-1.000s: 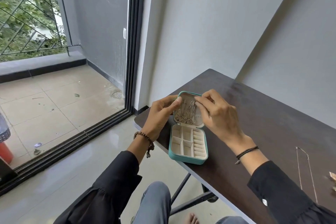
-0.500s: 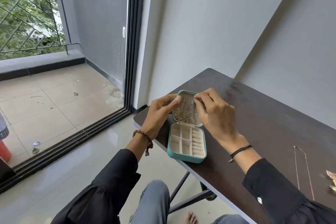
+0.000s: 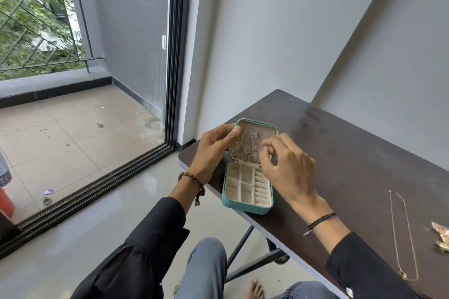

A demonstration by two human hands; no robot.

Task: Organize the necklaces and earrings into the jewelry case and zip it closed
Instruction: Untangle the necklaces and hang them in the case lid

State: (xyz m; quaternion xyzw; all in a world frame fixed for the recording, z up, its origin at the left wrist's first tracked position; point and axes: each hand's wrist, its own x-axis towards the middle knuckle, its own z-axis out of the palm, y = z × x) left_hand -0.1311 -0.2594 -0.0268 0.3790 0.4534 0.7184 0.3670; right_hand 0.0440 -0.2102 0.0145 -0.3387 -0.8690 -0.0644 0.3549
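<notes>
A teal jewelry case (image 3: 246,208) lies open near the left end of the dark table (image 3: 352,153), and its cream compartments hold nothing I can see. Its lid (image 3: 264,126) stands up, with several silver necklaces (image 3: 246,150) hanging inside. My left hand (image 3: 213,148) pinches the lid's left edge. My right hand (image 3: 286,170) hovers in front of the lid's right side, fingers loosely curled, with nothing visible in them. One thin chain necklace (image 3: 403,233) lies stretched on the table at the right. Small gold earrings (image 3: 442,235) sit at the frame's right edge.
The table's near edge runs diagonally past the case, which sits close to that edge. Walls border the table behind and to the right. A sliding glass door to a balcony is on the left. My knees and a bare foot are under the table.
My right hand has come down from the top of the lid to its right side, and its fingers have loosened. My left hand keeps its hold on the lid.
</notes>
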